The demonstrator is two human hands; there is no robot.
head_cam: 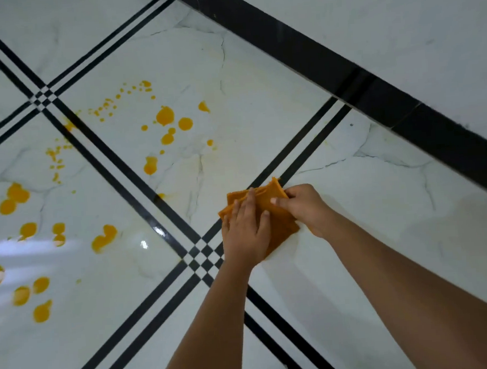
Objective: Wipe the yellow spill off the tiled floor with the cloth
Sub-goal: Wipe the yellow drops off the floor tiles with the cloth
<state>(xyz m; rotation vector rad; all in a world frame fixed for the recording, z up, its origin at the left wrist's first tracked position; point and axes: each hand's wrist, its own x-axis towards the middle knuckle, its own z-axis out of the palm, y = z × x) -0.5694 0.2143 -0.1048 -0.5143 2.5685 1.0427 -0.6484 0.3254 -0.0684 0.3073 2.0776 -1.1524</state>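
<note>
An orange cloth lies folded on the white marble-look tiled floor, just right of a black-striped tile joint. My left hand presses flat on the cloth's left part, fingers spread. My right hand pinches the cloth's right edge between thumb and fingers. The yellow spill is scattered in several drops and blobs to the left, apart from the cloth, reaching the far left edge with larger yellow blobs. Part of the cloth is hidden under my hands.
Double black stripes cross the floor diagonally and meet in a checkered crossing beside my left wrist. A black skirting band runs along the base of a white wall at the upper right.
</note>
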